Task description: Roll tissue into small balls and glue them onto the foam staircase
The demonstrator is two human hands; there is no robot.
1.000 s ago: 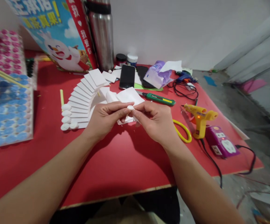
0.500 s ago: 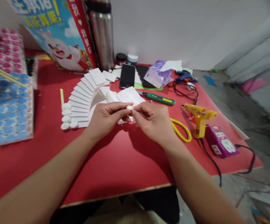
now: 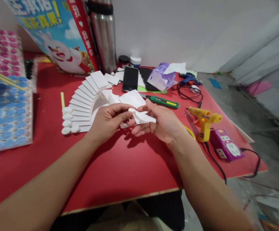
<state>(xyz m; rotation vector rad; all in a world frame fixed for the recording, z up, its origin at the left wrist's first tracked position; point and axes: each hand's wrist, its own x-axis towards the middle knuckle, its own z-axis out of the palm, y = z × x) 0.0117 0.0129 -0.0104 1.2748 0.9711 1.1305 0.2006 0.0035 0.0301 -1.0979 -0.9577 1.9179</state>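
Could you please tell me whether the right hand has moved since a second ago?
Yes. The right hand slid right toward the glue gun, covering most of the scissors; its fingers opened. The left hand pinches a white cap.

Our red table (image 3: pixel 120 166) bears fanned white foam steps (image 3: pixel 81 99), a phone (image 3: pixel 130 78), a green knife (image 3: pixel 164 102) and a yellow glue gun (image 3: pixel 203 119).

Left hand (image 3: pixel 108 121), right hand (image 3: pixel 164 124) hold white paper scrap (image 3: pixel 143 118) above red table (image 3: pixel 129 166).

red table (image 3: pixel 120 173), yellow glue gun (image 3: pixel 204 120), white paper (image 3: pixel 143 117)
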